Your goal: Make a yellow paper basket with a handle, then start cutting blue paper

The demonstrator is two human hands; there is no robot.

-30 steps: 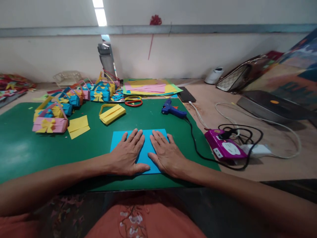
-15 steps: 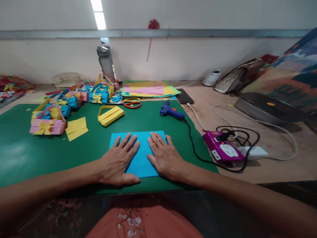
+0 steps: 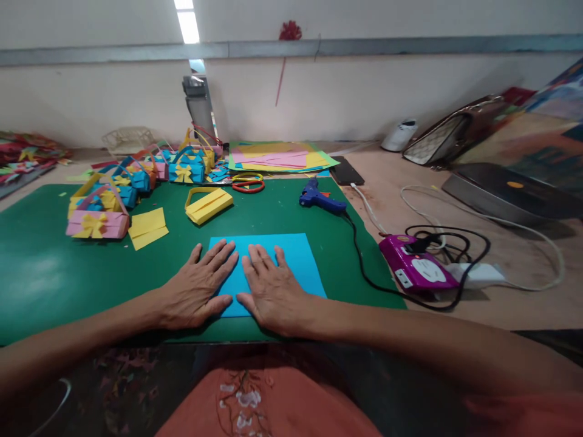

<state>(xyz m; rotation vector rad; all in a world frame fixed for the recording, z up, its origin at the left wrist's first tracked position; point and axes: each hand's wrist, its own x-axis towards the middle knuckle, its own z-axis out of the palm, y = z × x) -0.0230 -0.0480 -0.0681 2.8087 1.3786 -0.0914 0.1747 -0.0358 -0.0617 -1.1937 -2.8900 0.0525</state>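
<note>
A sheet of blue paper (image 3: pixel 298 261) lies flat on the green mat (image 3: pixel 182 243) near the table's front edge. My left hand (image 3: pixel 200 288) rests palm down over its left edge, fingers extended and thumb pointing inward. Just beside it, my right hand (image 3: pixel 271 291) presses flat on the middle of the sheet with its fingers spread. Both thumbs come close together without overlapping. Beyond the paper sit a folded yellow paper bag (image 3: pixel 209 206) with a handle and a creased yellow paper piece (image 3: pixel 148 228).
Finished paper bags with bows (image 3: pixel 98 223) crowd the back left. A blue glue gun (image 3: pixel 321 197) lies right of centre, its black cord running to a purple power strip (image 3: pixel 419 264). Stacked coloured paper (image 3: pixel 282 156), a phone (image 3: pixel 347 171) and a dark case (image 3: pixel 510 191) stand further back.
My right hand has slid left across the blue paper, uncovering its right side. My left hand has shifted slightly left, to the paper's left edge. The view has shifted a little.
</note>
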